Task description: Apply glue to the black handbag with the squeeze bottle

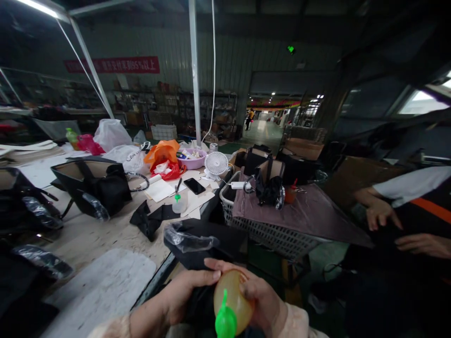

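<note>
1. At the bottom centre of the frame you hold an amber translucent plastic squeeze bottle (pixel 233 290) in both hands. Its bright green nozzle cap (pixel 225 323) points toward the lower edge.
2. Your left hand (pixel 183 295) is closed on the bottle's left side, with its fingers lying across the top.
3. Your right hand (pixel 265 303) is clamped round the bottle's right side.
4. Just above your hands lies a black bag piece wrapped in clear plastic film (pixel 192 244), at the edge of the pale worktable (pixel 105 234).
5. Right of centre stands a grey plastic lattice basket (pixel 275 238) covered by a mauve cloth (pixel 310 213).
6. At the right edge, a co-worker's hand (pixel 379 213) rests on dark material.
7. Further up the table, near mid-frame, sit a small white desk fan (pixel 215 165), a black phone (pixel 194 186) and a lilac plastic bowl (pixel 192 162).
</note>
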{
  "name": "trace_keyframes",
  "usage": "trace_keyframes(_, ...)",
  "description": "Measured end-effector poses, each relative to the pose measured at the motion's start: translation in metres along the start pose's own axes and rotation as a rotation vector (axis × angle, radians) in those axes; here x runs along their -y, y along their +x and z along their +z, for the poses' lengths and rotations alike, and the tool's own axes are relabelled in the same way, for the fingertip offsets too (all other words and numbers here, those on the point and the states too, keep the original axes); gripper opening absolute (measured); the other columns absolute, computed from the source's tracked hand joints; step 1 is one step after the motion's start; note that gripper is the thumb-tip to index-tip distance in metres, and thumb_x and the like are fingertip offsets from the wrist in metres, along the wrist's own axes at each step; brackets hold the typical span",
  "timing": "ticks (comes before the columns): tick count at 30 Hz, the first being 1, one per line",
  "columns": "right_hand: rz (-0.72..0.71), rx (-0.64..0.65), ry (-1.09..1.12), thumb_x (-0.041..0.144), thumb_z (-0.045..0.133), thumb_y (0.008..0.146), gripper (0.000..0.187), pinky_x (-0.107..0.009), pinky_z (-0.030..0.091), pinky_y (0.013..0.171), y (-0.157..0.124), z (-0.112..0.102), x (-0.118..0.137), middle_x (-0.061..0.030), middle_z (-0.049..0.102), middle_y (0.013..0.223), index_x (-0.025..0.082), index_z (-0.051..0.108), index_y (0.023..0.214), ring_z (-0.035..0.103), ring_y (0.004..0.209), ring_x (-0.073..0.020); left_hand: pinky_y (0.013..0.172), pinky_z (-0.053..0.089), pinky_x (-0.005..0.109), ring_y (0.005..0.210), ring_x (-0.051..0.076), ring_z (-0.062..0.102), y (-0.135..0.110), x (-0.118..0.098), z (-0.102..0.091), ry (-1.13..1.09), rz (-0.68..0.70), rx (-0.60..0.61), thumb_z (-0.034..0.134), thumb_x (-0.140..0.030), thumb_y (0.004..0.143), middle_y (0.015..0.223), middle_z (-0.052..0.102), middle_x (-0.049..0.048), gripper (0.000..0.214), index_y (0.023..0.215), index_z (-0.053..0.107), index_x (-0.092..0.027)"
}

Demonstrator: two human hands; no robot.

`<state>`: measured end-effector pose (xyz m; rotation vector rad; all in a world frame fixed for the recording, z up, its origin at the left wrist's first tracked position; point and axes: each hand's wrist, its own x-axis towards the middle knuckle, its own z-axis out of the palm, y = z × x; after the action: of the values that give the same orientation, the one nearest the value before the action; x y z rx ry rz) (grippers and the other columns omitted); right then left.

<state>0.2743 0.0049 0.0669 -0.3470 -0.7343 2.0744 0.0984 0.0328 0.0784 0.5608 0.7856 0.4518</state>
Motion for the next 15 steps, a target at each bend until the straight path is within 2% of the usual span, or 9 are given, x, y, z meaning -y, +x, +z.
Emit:
trace_keyframes(3, -0.050, -0.025, 0.034, 0.032, 0.084, 0.063, 0.076, -0.018, 0.049, 0.064, -0.002, 0.002, 0.000, -0.0054, 0.070, 0.091, 0.012, 0.058, 0.132, 0.063, 0.071, -0.0107, 0.060, 0.057, 0.036, 0.061, 0.027, 0.070, 0.000, 0.002, 0.004, -0.002, 0.040, -0.154, 0.075, -0.034, 0.071, 0.073, 0.076, 0.0147, 0.029, 0.081, 0.076, -0.007)
trace_keyframes(6, -0.095, -0.032, 0.048, 0.034, 0.081, 0.069, 0.077, -0.022, 0.051, 0.063, -0.012, 0.007, 0.000, -0.0035, 0.070, 0.087, 0.018, 0.052, 0.138, 0.063, 0.071, -0.0127, 0.063, 0.057, 0.035, 0.062, 0.026, 0.070, -0.001, 0.001, 0.008, -0.009, 0.096, -0.165, 0.075, -0.034, 0.073, 0.075, 0.076, 0.0137, 0.029, 0.085, 0.077, -0.008)
trace_keyframes(9, -0.126, -0.073, 0.009, 0.039, 0.082, 0.068, 0.079, -0.025, 0.053, 0.071, -0.033, 0.007, 0.000, -0.0109, 0.069, 0.110, 0.018, 0.052, 0.138, 0.064, 0.082, -0.0154, 0.072, 0.057, 0.032, 0.069, 0.024, 0.071, -0.003, 0.002, 0.007, -0.005, 0.114, -0.130, 0.081, -0.037, 0.069, 0.079, 0.077, 0.0132, 0.034, 0.087, 0.077, -0.008)
trace_keyframes(11, -0.151, -0.118, -0.009, 0.046, 0.080, 0.070, 0.077, -0.026, 0.054, 0.066, -0.055, 0.001, 0.002, -0.0170, 0.060, 0.130, 0.019, 0.053, 0.137, 0.063, 0.079, -0.0152, 0.075, 0.056, 0.031, 0.073, 0.024, 0.071, -0.005, 0.003, 0.003, 0.039, 0.135, -0.121, 0.083, -0.040, 0.067, 0.079, 0.077, 0.0132, 0.037, 0.084, 0.077, -0.008)
trace_keyframes(13, -0.215, -0.211, -0.023, 0.053, 0.075, 0.073, 0.070, -0.027, 0.054, 0.057, -0.080, -0.010, 0.004, -0.0182, 0.055, 0.138, 0.023, 0.056, 0.133, 0.062, 0.076, -0.0159, 0.072, 0.055, 0.030, 0.073, 0.023, 0.069, -0.008, 0.006, -0.001, 0.111, 0.173, -0.118, 0.082, -0.043, 0.067, 0.078, 0.076, 0.0136, 0.039, 0.079, 0.077, -0.007)
trace_keyframes(15, -0.295, -0.399, -0.057, 0.055, 0.070, 0.077, 0.058, -0.030, 0.056, 0.062, -0.106, -0.024, 0.007, -0.0151, 0.064, 0.125, 0.026, 0.061, 0.125, 0.065, 0.086, -0.0207, 0.067, 0.053, 0.027, 0.068, 0.020, 0.067, -0.010, 0.009, -0.005, 0.198, 0.196, -0.110, 0.078, -0.047, 0.070, 0.076, 0.075, 0.0125, 0.040, 0.074, 0.076, -0.007)
